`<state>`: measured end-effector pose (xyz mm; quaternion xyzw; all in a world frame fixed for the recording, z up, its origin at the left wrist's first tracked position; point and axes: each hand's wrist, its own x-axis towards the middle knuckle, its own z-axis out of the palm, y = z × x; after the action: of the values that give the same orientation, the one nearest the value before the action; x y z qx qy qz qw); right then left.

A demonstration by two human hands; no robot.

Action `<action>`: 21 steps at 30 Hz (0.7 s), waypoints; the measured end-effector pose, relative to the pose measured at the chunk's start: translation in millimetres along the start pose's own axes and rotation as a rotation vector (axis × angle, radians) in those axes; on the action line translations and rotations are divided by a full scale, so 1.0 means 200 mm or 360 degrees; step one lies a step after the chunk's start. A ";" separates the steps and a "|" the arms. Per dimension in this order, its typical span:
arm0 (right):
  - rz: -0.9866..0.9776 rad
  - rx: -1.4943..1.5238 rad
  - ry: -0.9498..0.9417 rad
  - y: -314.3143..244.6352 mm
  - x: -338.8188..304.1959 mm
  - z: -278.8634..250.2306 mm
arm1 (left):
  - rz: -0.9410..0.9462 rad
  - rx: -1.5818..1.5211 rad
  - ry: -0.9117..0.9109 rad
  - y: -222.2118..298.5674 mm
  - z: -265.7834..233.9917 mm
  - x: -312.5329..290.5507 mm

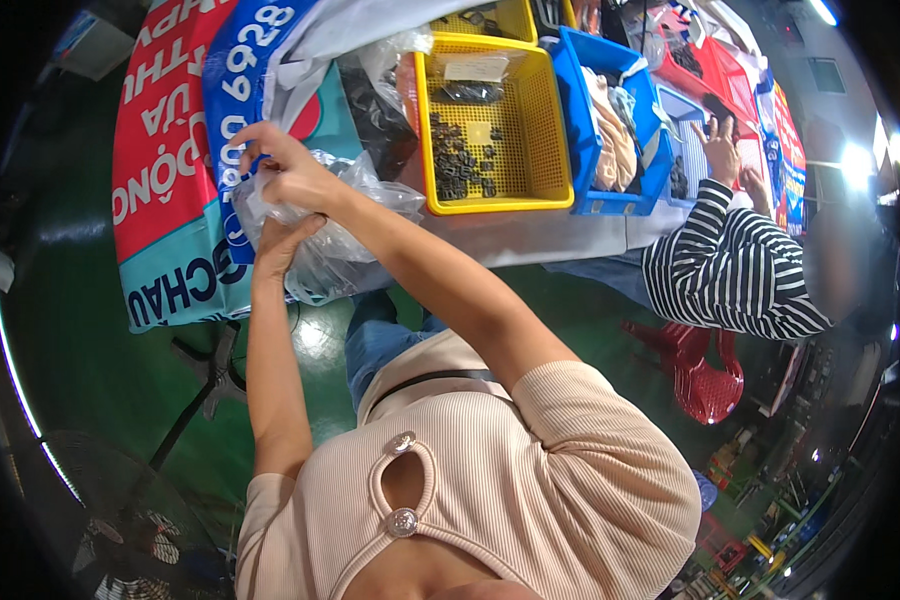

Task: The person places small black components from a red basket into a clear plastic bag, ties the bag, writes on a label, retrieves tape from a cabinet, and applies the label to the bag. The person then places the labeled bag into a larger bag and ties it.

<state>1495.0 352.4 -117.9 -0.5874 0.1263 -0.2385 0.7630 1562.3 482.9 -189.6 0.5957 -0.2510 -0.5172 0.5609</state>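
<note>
Both my hands are at a crumpled clear plastic bag (pixel 375 190) at the left end of the table. My left hand (pixel 282 245) is closed on the bag's lower part, thumb pointing right. Just above it, my right hand (pixel 295 172) has its fingers curled and pinched at the upper part of the bag, my forearm crossing over from the right. What the bag contains, I cannot make out. To its right stands a yellow plastic basket (pixel 525 180) with small black parts (pixel 460 165) heaped at its left side and a bagged bundle with a white label at its far end.
A black plastic bag (pixel 380 120) lies between the clear bag and the basket. Farther right are a blue bin (pixel 570 130) with cloth-like items and a red basket (pixel 730 80). A co-worker in striped sleeves (pixel 715 255) works there. Red plastic stools (pixel 705 375) stand behind.
</note>
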 end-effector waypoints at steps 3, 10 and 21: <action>0.0022 -0.0607 -0.0314 -0.01 0.00 -0.05 | 0.0009 0.0165 0.0040 0.03 0.06 0.01; -0.0439 -0.1228 0.1631 -0.55 -0.58 -1.03 | 0.0223 -0.0292 -0.0020 0.02 0.14 0.03; 0.1306 -0.2251 0.2329 -0.54 -1.04 -2.43 | 0.0104 -0.0770 0.0290 0.02 0.16 0.07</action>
<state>1065.1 31.7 -167.2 -0.5220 0.8427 -0.1310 0.0154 1538.5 457.1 -185.7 0.4800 -0.0876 -0.4880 0.7238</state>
